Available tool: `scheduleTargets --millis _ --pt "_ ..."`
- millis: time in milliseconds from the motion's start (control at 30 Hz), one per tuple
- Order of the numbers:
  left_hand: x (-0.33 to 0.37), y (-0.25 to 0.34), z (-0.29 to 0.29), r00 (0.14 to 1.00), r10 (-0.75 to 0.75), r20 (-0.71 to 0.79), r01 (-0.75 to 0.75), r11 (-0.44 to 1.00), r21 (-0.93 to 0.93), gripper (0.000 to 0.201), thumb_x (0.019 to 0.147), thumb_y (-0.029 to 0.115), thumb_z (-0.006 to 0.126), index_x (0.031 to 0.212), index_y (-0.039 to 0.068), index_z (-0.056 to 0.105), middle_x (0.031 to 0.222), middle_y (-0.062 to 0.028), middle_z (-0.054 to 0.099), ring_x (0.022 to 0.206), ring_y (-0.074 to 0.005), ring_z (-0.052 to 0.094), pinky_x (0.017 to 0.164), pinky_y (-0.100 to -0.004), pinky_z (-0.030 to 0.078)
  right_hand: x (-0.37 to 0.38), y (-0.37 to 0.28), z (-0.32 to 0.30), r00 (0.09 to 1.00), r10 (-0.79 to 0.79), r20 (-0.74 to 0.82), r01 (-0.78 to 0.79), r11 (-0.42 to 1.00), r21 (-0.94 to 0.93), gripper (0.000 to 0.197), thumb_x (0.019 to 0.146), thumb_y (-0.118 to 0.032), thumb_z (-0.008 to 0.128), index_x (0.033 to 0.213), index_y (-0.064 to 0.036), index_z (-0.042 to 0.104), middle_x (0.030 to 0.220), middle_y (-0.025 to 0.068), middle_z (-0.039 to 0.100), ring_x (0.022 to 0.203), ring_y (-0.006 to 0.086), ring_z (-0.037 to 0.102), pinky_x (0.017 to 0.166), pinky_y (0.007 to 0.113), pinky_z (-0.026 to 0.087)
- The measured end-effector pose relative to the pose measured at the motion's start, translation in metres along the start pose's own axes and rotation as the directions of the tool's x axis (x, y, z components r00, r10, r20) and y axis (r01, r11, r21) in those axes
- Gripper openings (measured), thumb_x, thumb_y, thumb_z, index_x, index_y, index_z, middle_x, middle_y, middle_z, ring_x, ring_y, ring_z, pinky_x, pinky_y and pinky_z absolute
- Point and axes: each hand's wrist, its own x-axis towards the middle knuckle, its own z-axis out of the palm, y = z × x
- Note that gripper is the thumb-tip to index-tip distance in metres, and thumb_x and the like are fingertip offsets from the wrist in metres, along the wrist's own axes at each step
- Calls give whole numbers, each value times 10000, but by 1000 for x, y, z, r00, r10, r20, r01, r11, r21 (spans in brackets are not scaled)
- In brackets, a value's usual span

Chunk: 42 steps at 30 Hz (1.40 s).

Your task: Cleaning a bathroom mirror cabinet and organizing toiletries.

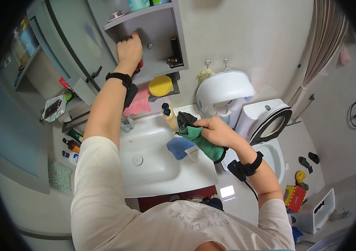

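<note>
My left hand (129,51) reaches into the grey wall cabinet (111,39) above the sink, its fingers curled. Whatever those fingers may hold is hidden from view. Just below the wrist, a small dark red object (139,66) shows in part at the shelf's front. Over the right side of the white sink, my right hand (217,133) grips a green cloth (206,144) with dark edges, which hangs down from the fingers. Beneath and beside that cloth are a blue cloth (181,147) and a pale tube (192,153) on the counter. A cream bottle with a dark top (169,118) stands behind them.
The white sink (148,167) lies between my arms. A yellow round item (160,85) and pink cloth (138,103) are under the cabinet. To the right are a white rounded basin (225,90) and a toilet with raised lid (272,125). Bottles (72,145) stand at left.
</note>
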Motion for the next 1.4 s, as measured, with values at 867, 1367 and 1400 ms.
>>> scheduleTargets --millis 867,1367,1400 --pt "-50 -21 -8 744 565 357 -655 724 218 276 849 366 617 964 136 718 1023 -20 616 1145 -218 491 1107 -475 260 3 -16 8 998 -28 49 31 998 -59 358 778 -53 468 1072 -41 672 881 199 670 791 321 641 800 366 496" --pt "-42 -13 -16 720 554 417 -669 714 207 194 783 173 611 910 124 749 1007 -16 663 1140 -219 529 1172 -526 152 -5 -24 13 999 -39 5 40 997 -59 351 780 -51 474 1069 -31 671 892 198 675 794 309 645 797 363 499" --pt "-42 -13 -18 730 555 400 -662 720 209 191 775 175 617 904 126 749 986 -19 666 1140 -218 529 1175 -527 144 -8 -25 13 999 -36 4 36 997 -61 351 780 -51 474 1069 -31 671 892 198 675 794 309 645 797 363 499"
